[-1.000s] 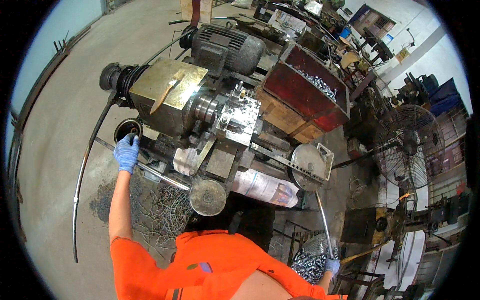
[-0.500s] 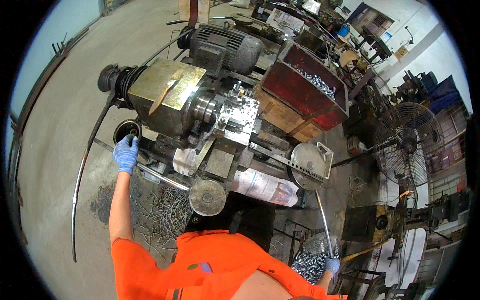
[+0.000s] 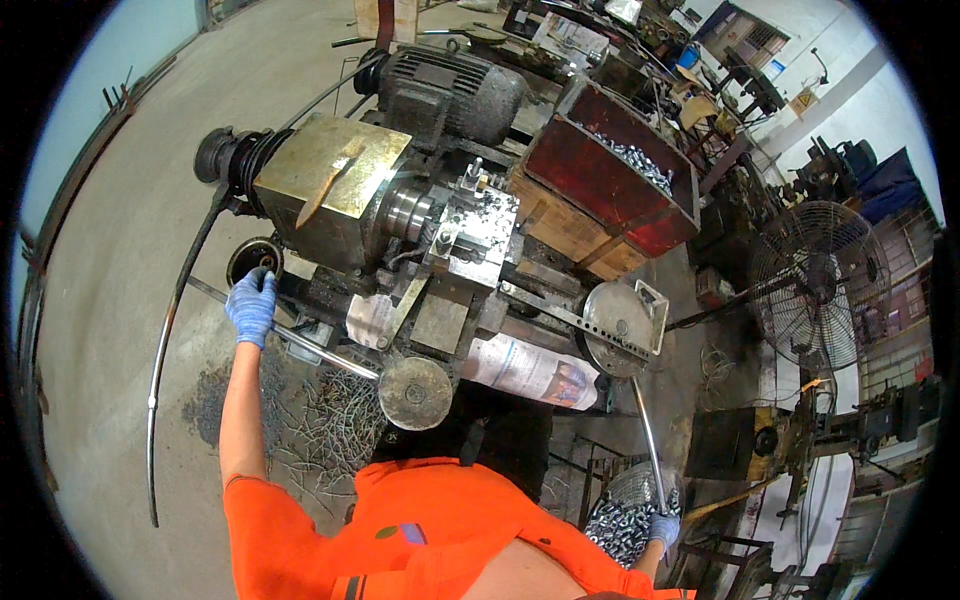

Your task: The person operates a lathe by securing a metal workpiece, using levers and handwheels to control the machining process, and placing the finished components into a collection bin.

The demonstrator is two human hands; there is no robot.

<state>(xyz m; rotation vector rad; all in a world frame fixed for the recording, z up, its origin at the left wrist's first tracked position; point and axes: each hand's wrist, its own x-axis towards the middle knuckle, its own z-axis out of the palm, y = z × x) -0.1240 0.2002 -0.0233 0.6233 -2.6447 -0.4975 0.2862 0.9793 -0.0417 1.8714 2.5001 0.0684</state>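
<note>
My left hand (image 3: 250, 307), in a blue glove, is at the rim of a round dark cup (image 3: 255, 261) beside the lathe. Its fingers are bent together; what they hold, if anything, is hidden. A shiny metal rod (image 3: 325, 352) passes by this hand toward a round disc (image 3: 415, 393). At the lower right, my gloved right hand (image 3: 662, 528) is closed round the lower end of a long steel lever (image 3: 647, 435). The lathe's chuck (image 3: 408, 216) faces the metal tool slide (image 3: 474, 235). A wooden-handled brush (image 3: 328, 190) lies on the headstock (image 3: 290, 165).
Beside my right hand sits a basket full of small metal parts (image 3: 618, 530). A red bin (image 3: 610, 180) with more parts stands behind the lathe. A large fan (image 3: 818, 285) is at the right. Metal shavings (image 3: 335, 430) cover the floor at the left.
A dark curled strand now shows beside the chuck, near the tool slide. Both hands stay where they were, and the view has shifted slightly.
</note>
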